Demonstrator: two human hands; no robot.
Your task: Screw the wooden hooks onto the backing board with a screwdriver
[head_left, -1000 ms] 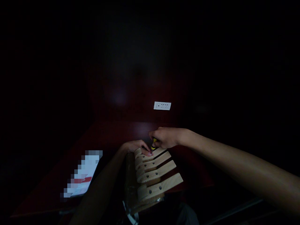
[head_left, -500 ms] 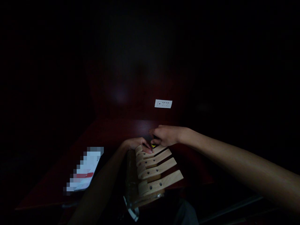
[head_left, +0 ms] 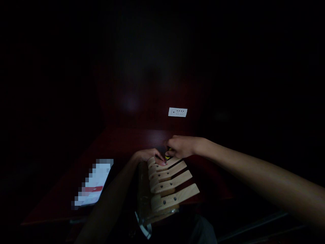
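We look down in very dim light at a dark red table (head_left: 122, 142). Our right hand (head_left: 181, 146) grips a small yellow-handled screwdriver (head_left: 167, 156), its tip down at the farthest of four pale wooden slats (head_left: 170, 184). The slats are fanned out side by side on a wooden base. Our left hand (head_left: 148, 156) rests on the near end of that farthest slat, fingertips just beside the tool. A blurred white sheet (head_left: 93, 184) lies to the left. A white wall socket (head_left: 177, 112) sits beyond.

Four wooden slats (head_left: 175, 184), one screwdriver (head_left: 167, 156), one socket plate (head_left: 177, 112)
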